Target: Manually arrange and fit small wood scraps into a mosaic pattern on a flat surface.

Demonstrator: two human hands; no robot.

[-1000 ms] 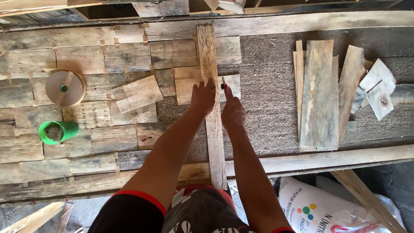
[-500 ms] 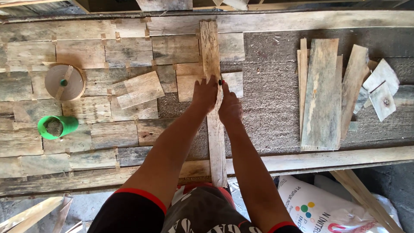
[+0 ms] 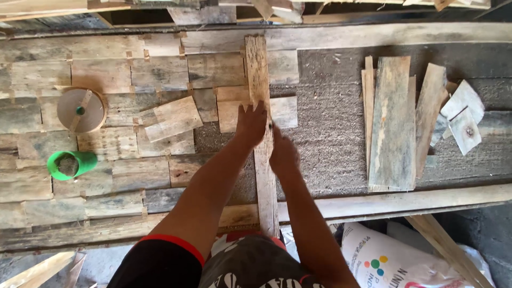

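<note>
Long narrow wooden plank (image 3: pixel 260 74): lies lengthwise, running from the desk's (image 3: pixel 341 144) far edge to its near edge, across a patchwork of short weathered boards (image 3: pixel 128 80)

Left hand (image 3: pixel 250 124): flat on the plank, fingers spread and released, pressing its left edge

Right hand (image 3: pixel 284 154): just beside the plank's right edge, on the grey gritty surface; blurred, so whether its fingers grasp anything cannot be told

Loose short board (image 3: pixel 173 118): tilted, left of the left hand

Round tape roll (image 3: pixel 81 110): flat on the boards, far left

Green cup (image 3: pixel 71 165): on its side, just below the roll

Stack of planks (image 3: pixel 392 122): right part of the desk, well apart from both hands; small offcuts (image 3: pixel 463 114) beside it

White sack (image 3: pixel 394 258): below the desk's near edge, lower right; printed label with coloured dots in green, red, blue and yellow
</note>
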